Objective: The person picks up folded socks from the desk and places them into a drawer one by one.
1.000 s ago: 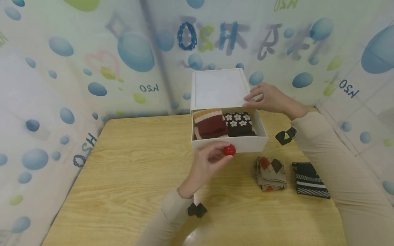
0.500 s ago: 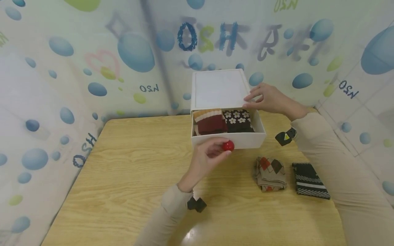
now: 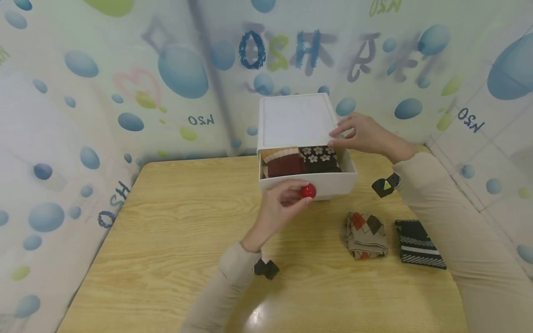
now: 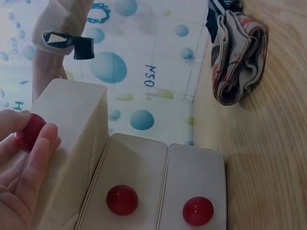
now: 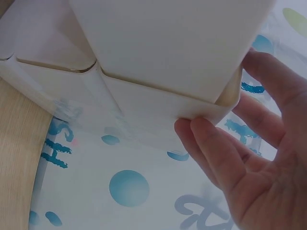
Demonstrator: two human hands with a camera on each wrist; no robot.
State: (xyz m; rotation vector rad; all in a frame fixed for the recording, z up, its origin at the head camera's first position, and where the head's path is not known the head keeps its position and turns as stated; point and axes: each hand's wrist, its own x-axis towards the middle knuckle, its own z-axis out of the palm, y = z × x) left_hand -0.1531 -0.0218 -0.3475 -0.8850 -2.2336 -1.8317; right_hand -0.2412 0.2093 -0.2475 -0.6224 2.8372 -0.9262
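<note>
A small white drawer cabinet stands at the table's back, its top drawer pulled partly out. Inside lie folded socks: a maroon pair with cream and mustard bands, and a black pair with white flowers. My left hand pinches the drawer's red round knob between thumb and fingers. In the left wrist view, two lower drawers with red knobs are closed. My right hand grips the cabinet's right upper edge; in the right wrist view its fingers and thumb sit on either side of the corner.
Right of the cabinet's front, a folded beige argyle sock pair lies on the wooden table. Beside it, near the right table edge, is a black and white striped pair. A patterned wall rises directly behind.
The top drawer has slid some way back into the cabinet, my left hand moving with its knob. Less of the socks shows now. My right hand has stayed in place.
</note>
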